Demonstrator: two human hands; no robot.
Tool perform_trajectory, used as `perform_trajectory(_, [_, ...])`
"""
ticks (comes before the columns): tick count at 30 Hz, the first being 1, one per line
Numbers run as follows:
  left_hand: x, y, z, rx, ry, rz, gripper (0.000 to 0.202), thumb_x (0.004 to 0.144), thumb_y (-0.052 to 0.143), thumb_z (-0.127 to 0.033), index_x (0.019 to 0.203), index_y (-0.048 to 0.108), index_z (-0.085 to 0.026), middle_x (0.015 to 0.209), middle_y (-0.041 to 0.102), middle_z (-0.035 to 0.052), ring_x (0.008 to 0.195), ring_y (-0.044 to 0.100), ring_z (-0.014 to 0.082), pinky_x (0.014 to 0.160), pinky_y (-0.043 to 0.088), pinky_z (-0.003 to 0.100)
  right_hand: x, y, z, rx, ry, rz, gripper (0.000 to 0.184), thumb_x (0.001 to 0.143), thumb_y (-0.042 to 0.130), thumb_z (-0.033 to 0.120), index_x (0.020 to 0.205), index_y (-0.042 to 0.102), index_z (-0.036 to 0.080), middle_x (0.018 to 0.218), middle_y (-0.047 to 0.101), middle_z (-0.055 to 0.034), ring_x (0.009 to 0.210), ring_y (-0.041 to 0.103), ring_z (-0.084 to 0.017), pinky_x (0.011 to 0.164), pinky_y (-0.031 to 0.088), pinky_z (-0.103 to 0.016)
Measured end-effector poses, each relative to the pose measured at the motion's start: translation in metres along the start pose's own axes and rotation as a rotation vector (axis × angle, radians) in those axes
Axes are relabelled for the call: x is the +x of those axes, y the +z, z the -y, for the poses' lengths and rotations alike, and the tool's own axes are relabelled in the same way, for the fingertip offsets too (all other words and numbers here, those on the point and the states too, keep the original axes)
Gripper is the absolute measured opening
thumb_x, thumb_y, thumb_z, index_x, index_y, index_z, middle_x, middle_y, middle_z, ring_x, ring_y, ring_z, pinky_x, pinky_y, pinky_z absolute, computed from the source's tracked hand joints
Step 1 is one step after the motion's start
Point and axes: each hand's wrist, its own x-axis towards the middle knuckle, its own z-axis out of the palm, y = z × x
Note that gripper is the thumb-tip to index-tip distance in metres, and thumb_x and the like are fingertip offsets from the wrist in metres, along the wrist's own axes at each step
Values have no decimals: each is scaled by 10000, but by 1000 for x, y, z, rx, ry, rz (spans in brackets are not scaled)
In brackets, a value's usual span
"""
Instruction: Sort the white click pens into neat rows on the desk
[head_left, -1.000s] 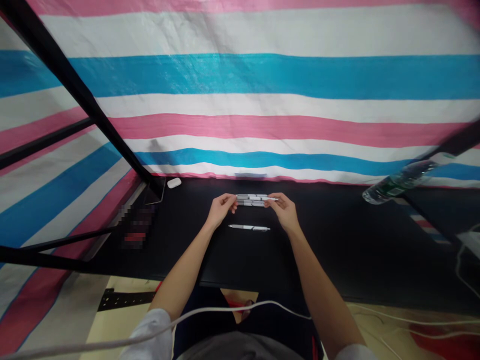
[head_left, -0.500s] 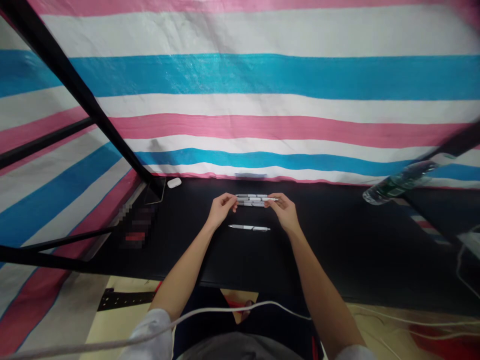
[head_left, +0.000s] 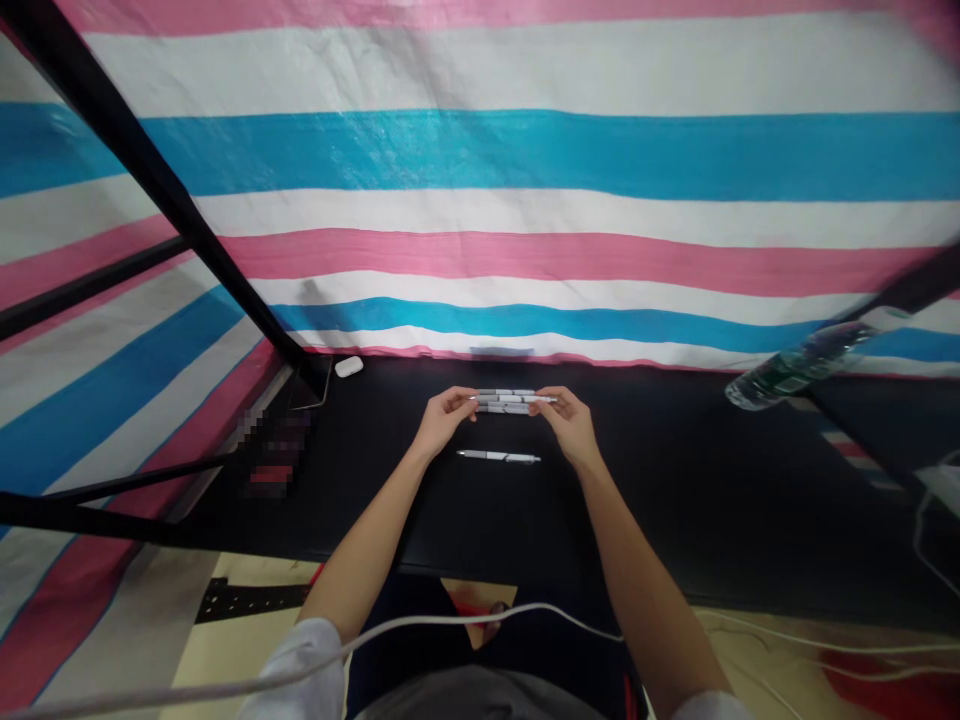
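Observation:
Between my hands lies a small bundle of white-and-grey pens (head_left: 506,401), side by side and lifted a little off the black tabletop (head_left: 675,480). My left hand (head_left: 448,420) pinches their left ends. My right hand (head_left: 568,424) grips their right ends, and one silver pen tip sticks out towards it. Just below the bundle, a single white-and-grey pen (head_left: 499,457) lies flat on the table, with neither hand touching it.
Far left on the table sit a white earbud case (head_left: 349,367) and a dark phone (head_left: 311,385). A clear plastic water bottle (head_left: 799,365) shows at the right. Black metal bars (head_left: 150,185) and a striped tarp (head_left: 510,150) surround the table. A white cable (head_left: 450,617) crosses my lap.
My left fingers cover slightly more of the bundle's left end. The single pen on the table has not moved.

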Motion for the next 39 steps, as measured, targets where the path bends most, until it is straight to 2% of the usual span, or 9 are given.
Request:
perform_trajectory(4, [0, 0, 1, -47, -8, 13, 427, 698, 779, -351, 1056, 655, -155, 812, 672, 33, 661, 607, 120, 638, 494, 266, 0, -1, -2, -12, 6, 2, 294, 707, 754, 444, 868, 641, 226, 721, 700, -13, 715, 692, -208, 785, 557, -395])
perform_trajectory(9, [-1, 3, -1, 8, -57, -3, 363, 764, 692, -470, 819, 663, -113, 690, 648, 48, 566, 569, 116, 517, 451, 250, 0, -1, -2, -15, 17, 14, 298, 713, 754, 447, 878, 643, 225, 722, 702, -14, 724, 692, -205, 795, 557, -388])
perform_trajectory(15, [0, 0, 3, 10, -3, 44, 379, 721, 755, -379, 999, 664, -139, 737, 667, 28, 619, 594, 114, 618, 488, 262, 0, 0, -1, -10, 15, 1, 307, 699, 759, 458, 864, 644, 226, 719, 701, -15, 712, 687, -206, 787, 559, -391])
perform_trajectory(21, [1, 1, 4, 63, -43, 26, 350, 737, 721, -451, 835, 662, -120, 686, 658, 37, 572, 579, 115, 553, 479, 258, 0, 0, -3, -18, 17, 8, 297, 712, 751, 448, 876, 648, 223, 708, 695, -11, 715, 687, -204, 788, 555, -387])
perform_trajectory(25, [0, 1, 2, 68, -20, 60, 358, 698, 768, -403, 913, 677, -132, 676, 660, 24, 588, 586, 117, 605, 494, 271, 1, -2, -6, -17, 14, 4, 292, 724, 741, 447, 883, 648, 221, 703, 691, -11, 707, 683, -199, 783, 549, -383])
perform_trajectory(28, [-1, 2, 0, 65, -23, 39, 357, 707, 758, -415, 909, 685, -129, 709, 672, 38, 603, 595, 124, 602, 494, 275, 2, -3, -8, 8, 18, 6, 290, 724, 744, 442, 882, 651, 218, 704, 690, -11, 692, 675, -188, 781, 545, -373])
perform_trajectory(32, [-3, 3, -1, 87, -14, 52, 324, 714, 754, -411, 859, 694, -128, 705, 670, 42, 590, 584, 118, 596, 490, 272, 2, 3, -10, 146, 55, -3, 304, 706, 749, 472, 874, 647, 241, 728, 679, 0, 713, 667, -188, 804, 546, -390])
perform_trajectory(36, [-5, 7, 4, 102, -21, 121, 306, 694, 780, -380, 844, 695, -127, 699, 665, 40, 600, 590, 121, 615, 494, 272, 0, 18, -7, 408, 198, 39, 343, 745, 665, 592, 850, 637, 266, 997, 705, -47, 1009, 656, -249, 915, 523, -460])
perform_trajectory(39, [-6, 12, 9, 108, -15, 121, 310, 688, 784, -386, 826, 692, -124, 705, 666, 46, 598, 592, 122, 608, 492, 266, -4, 30, -1, 593, 298, 83, 418, 763, 591, 677, 863, 641, 275, 994, 697, -61, 1045, 637, -270, 930, 514, -501])
